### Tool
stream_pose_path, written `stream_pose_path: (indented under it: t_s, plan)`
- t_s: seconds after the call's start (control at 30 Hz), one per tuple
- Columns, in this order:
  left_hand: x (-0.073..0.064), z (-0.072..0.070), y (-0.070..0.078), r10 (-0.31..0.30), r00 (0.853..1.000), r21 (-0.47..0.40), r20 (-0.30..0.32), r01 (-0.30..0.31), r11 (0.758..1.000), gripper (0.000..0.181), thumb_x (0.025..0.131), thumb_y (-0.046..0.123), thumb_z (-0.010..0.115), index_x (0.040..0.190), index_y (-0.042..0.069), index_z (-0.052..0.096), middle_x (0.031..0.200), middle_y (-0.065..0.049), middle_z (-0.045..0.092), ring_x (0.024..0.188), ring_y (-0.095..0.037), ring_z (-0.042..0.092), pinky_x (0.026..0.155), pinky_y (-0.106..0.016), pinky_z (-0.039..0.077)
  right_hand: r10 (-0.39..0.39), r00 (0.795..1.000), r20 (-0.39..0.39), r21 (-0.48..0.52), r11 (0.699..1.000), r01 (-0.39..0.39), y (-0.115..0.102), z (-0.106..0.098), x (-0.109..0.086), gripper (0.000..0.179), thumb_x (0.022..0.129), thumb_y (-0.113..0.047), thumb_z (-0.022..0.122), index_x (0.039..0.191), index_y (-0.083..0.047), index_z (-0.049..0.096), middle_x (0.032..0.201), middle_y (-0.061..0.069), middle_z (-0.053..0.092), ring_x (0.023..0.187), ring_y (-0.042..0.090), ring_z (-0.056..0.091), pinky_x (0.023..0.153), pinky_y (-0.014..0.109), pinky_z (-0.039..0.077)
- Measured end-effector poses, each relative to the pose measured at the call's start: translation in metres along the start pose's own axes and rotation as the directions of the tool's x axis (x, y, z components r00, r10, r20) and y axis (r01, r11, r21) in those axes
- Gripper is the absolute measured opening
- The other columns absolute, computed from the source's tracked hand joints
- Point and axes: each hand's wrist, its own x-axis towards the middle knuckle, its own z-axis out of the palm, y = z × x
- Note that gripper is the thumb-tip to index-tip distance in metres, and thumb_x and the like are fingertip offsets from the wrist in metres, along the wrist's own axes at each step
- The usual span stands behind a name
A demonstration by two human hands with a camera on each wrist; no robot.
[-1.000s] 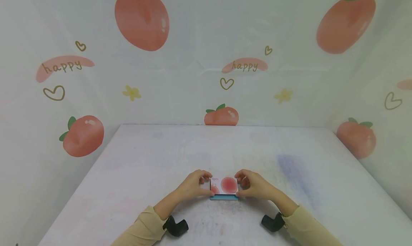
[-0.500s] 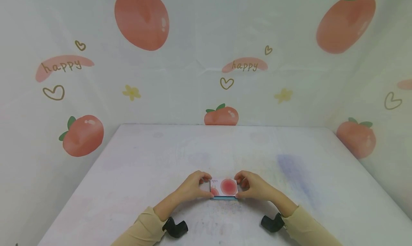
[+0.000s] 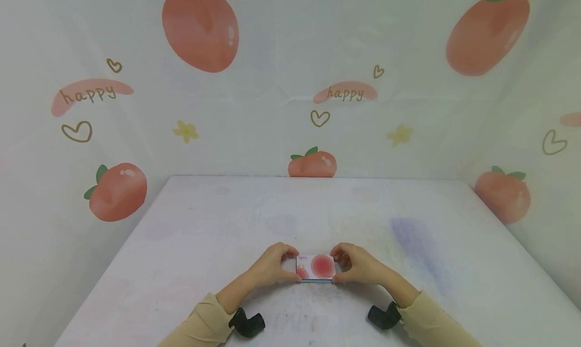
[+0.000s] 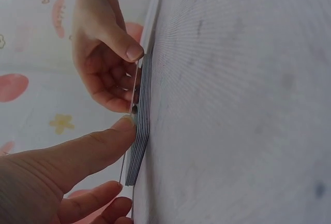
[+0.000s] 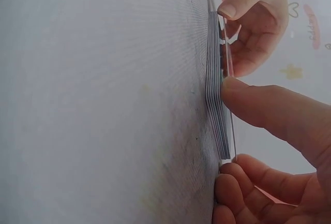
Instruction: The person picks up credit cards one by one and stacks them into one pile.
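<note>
A thin white card [image 3: 305, 262] with a round pink-red print lies level between the two hands. My left hand [image 3: 272, 264] pinches its left edge between thumb and fingers, and my right hand [image 3: 360, 266] pinches the right edge in the same way. Close under the card is a neat stack of thin cards [image 4: 144, 97], flat on the table; a narrow slit shows between card and stack in both wrist views. From the head view, only a blue strip of the stack [image 3: 316, 281] shows along the near edge, the rest being hidden by the card.
The white table [image 3: 227, 211] carries faint stains and a bluish smear [image 3: 415, 241] on the right. Behind it hangs a pale cloth [image 3: 277, 44] printed with fruit and hearts. Black wrist mounts [image 3: 247, 323] sit at both sleeves.
Both hands have drawn the card slightly toward the person, so it covers more of the stack and the blue strip at its near edge has narrowed.
</note>
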Motion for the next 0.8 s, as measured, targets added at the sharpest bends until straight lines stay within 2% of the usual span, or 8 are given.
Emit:
stream_pose_path:
  t_s: [0.27,0.8]
  plan:
    - [-0.0014,0.0005,-0.0006,0.015,1.000,0.004,-0.007,-0.015,1.000,0.050,0.066,0.019,0.083,0.106,-0.002,0.062,0.099,-0.011,0.062,0.091,-0.024,0.055,0.083,-0.028,0.045,0.013,1.000,0.012,0.015,1.000,-0.013,-0.0019,-0.0009,-0.0005,0.046,0.071,-0.021,0.079,0.104,-0.001,0.055,0.095,0.005,0.059,0.084,0.009,0.053,0.073,0.020,0.048]
    - [-0.0028,0.0004,0.0014,-0.001,1.000,0.035,0.006,0.001,0.999,0.050,0.066,0.021,0.083,0.106,0.000,0.062,0.101,-0.008,0.060,0.092,-0.020,0.051,0.083,-0.031,0.042,0.004,1.000,0.016,-0.003,1.000,-0.004,-0.0023,-0.0005,-0.0013,0.046,0.070,-0.022,0.080,0.104,-0.002,0.056,0.094,0.004,0.058,0.084,0.008,0.052,0.072,0.021,0.047]
